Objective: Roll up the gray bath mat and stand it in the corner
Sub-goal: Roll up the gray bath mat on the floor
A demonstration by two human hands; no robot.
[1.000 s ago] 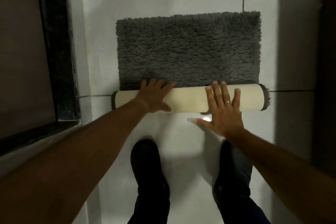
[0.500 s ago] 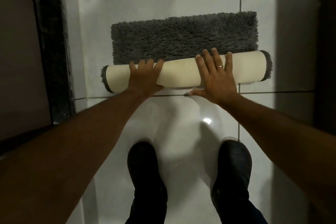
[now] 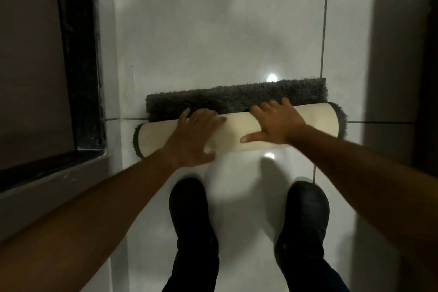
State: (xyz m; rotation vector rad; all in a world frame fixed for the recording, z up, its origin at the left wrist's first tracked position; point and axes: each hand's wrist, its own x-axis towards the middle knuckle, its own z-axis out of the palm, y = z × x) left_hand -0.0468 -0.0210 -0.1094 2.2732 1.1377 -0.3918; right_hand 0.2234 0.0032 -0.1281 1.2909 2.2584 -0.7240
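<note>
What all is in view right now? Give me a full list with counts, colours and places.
bath mat: one, gray pile with cream backing, mid-floor, mostly rolled; a narrow strip lies flat beyond the roll
floor tiles: several, glossy white with dark joints, under everything
dark frame: one, black, upright along the left side
ledge: one, pale gray, lower left
dark panel: one, brown-black, right edge; too dim to identify
shoes: two, black, on the tiles near the roll
ring: one, pale, on a right-hand finger
left hand: one, palm flat on the roll's left half
right hand: one, palm flat on the roll's right half
</note>
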